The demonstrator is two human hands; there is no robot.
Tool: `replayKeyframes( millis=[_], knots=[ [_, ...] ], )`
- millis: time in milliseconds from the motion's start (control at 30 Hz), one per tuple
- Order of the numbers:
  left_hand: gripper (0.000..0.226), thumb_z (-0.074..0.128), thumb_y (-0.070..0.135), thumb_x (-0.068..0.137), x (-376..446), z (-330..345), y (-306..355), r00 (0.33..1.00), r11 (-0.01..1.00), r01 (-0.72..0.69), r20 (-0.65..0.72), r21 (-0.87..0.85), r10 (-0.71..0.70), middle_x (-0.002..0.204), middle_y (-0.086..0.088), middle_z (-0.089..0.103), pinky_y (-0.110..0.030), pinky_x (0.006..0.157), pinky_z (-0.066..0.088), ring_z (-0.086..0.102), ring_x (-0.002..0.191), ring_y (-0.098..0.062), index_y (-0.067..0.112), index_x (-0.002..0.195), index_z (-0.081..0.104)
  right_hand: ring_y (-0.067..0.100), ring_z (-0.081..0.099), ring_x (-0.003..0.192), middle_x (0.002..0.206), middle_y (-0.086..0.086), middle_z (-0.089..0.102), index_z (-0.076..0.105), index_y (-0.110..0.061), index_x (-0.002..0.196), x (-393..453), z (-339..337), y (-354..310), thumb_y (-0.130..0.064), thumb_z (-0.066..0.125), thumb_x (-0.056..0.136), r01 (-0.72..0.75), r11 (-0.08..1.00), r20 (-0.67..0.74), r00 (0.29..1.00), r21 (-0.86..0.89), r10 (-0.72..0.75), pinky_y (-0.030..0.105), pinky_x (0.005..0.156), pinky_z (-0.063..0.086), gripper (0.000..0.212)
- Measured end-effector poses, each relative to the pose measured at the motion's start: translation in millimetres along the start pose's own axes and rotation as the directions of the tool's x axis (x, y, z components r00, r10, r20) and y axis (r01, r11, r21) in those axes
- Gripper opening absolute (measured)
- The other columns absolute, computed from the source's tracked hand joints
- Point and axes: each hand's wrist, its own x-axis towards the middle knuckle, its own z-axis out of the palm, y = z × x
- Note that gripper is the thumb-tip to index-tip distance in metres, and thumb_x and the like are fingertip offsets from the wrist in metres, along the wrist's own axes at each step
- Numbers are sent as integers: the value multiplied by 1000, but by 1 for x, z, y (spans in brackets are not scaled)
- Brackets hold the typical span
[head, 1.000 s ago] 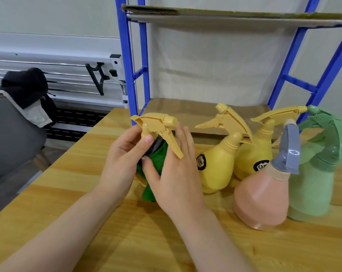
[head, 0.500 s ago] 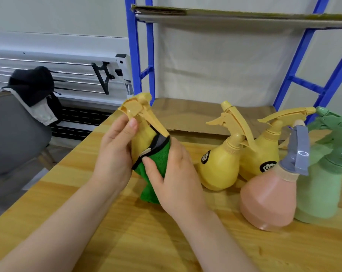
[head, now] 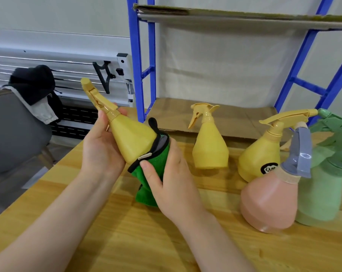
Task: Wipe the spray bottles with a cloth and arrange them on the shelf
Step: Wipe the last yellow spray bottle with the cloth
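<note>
R hand (head: 167, 179) pinched green cloth (head: 146, 177) round base of yellow bottle (head: 130, 138); L hand (head: 100, 148) gripped its neck. Bottle's long axis tilted up-left, nozzle away. Shelf (head: 215, 114) lay beyond, nearer R hand.

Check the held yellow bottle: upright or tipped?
Tipped. The bottle leans nozzle up-left in the left hand, base in the cloth the right hand holds.

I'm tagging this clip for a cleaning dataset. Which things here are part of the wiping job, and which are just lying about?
Part of the job:
- held yellow bottle, in left hand
- green cloth, in right hand
- small yellow bottle
- labelled yellow bottle
- pink bottle
- green bottle
- blue shelf

Lying about:
- grey chair
- black garment
</note>
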Motion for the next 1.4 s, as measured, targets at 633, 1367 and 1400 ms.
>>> replayKeyframes(
  millis=[633,1367,1400],
  knots=[
    [26,50,16,89,-9,-10,-16,851,892,-61,491,448,-188,135,-5,61,-36,97,50,59,121,-24,14,98,74,4,62,91,94,-11,67,58,-30,103,8,-21,-8,-45,66,87,-66,955,37,998,289,57,30,78,52,24],
    [39,64,38,83,-21,6,-25,961,959,-157,258,235,94,106,-6,71,-34,90,53,66,104,-22,9,109,68,14,51,117,124,-1,56,49,-12,131,6,1,-2,-50,60,87,68,995,-318,944,-71,-87,29,101,44,60],
    [47,59,39,87,-19,7,-22,970,963,-142,228,230,88,110,-8,68,-36,91,53,65,106,-24,3,117,63,14,50,119,126,-1,55,48,-12,132,5,1,-1,-51,60,87,72,996,-312,946,-54,-86,25,103,41,62]
  ],
)
